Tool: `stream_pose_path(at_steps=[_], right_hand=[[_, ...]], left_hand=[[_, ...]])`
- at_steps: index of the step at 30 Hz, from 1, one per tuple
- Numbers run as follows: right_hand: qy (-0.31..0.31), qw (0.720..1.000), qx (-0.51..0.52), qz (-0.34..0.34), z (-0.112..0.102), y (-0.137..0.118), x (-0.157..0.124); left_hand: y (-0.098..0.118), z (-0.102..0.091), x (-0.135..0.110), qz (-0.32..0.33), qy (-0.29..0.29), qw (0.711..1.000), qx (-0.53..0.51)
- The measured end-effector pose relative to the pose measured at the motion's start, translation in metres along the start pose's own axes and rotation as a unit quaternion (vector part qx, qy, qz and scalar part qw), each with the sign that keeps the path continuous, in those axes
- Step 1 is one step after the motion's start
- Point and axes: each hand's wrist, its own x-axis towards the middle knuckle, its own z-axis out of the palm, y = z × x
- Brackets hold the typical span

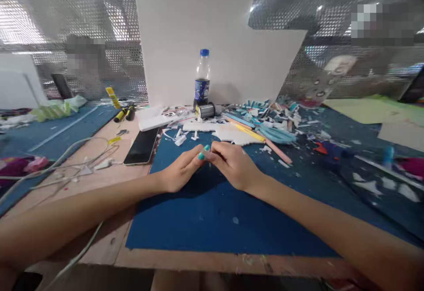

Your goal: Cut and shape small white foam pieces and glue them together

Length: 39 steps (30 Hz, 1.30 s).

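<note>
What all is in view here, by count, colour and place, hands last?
Mats: at least 2, blue, centre and left
Dark phone: 1, black, left of centre
White phone: 1, white, behind dark phone
Bottle: 1, blue-capped, back centre
Board: 1, white, behind bottle
Spool: 1, grey, before bottle
Tools: at least 2, yellow-black, back left
Strips: several, multicoloured, right of spool
Scraps: many, white and teal, back
Cables: several, pale, left
Pale piece: 1, whitish, at fingertips
Left hand: 1, teal-nailed, centre
Right hand: 1, bare, centre

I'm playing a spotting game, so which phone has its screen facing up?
The black phone at the left edge of the blue mat: its dark screen faces up. The white phone just beyond it shows its camera lenses instead.
</note>
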Motion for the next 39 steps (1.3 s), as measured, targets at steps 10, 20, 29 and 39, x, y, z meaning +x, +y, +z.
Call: stream_pose_path(at_steps=[10,20,29,39], right_hand=[[0.089,0.991,-0.091,0.051,0.019,-0.014,-0.012],[0.076,0.982,-0.162,0.058,0.024,-0.013,-0.012],[0.103,0.975,-0.178,0.088,0.008,-0.002,-0.01],[0.103,0.985,-0.101,0.091,-0.006,0.043,-0.003]], left_hand=[[0.017,0.018,-0.001,0.014,0.052,0.998,0.02],[0.02,0.025,0.0,-0.024,0.092,0.995,-0.03],[0.007,0.022,0.001,-0.049,0.099,0.979,-0.172],[0.023,0.018,0.003,-0.067,0.039,0.968,-0.24]])
